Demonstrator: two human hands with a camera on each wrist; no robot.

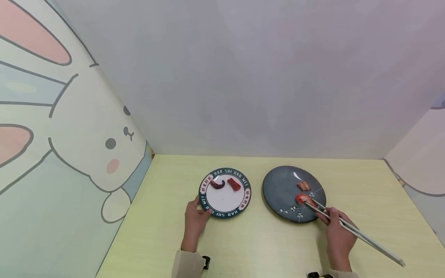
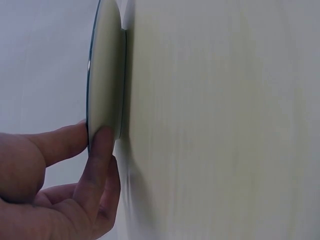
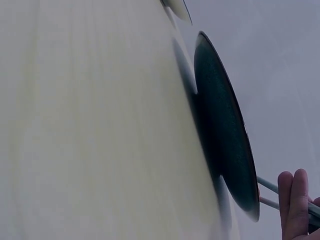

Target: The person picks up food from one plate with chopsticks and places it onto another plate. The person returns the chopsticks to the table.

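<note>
Head view: a pale yellow desk (image 1: 257, 247); on its right part, a large dark plate (image 1: 281, 187) with small white flowers; to the left, apart from it, a smaller white plate (image 1: 222, 199) with a green lettered rim. At the near left edge of this white plate, the left hand (image 1: 197, 219), thumb and fingers clamped on the rim. Just beside the near right edge of the dark plate, the right hand (image 1: 339, 236), fingers closed around a pair of chopsticks (image 1: 368, 239). Smallest of all: on the dark plate, a red-and-white piece (image 1: 300, 198) of food at the chopstick tips, with a brownish piece (image 1: 303, 186) just behind; on the white plate, a dark curled piece (image 1: 217, 185) and a red piece (image 1: 234, 184), apart from each other.

To do this step well, set one tip on each side of the red-and-white piece, near its middle, and press evenly but not too hard, for fear of a slip. Meanwhile, hold the white plate steady. Impossible to tell here a firm pinch from a mere touch.

Visible only from the left wrist: fingers below the white plate, against its underside. Visible only from the right wrist: the underside of the dark plate, with almost nothing of the food on top.
</note>
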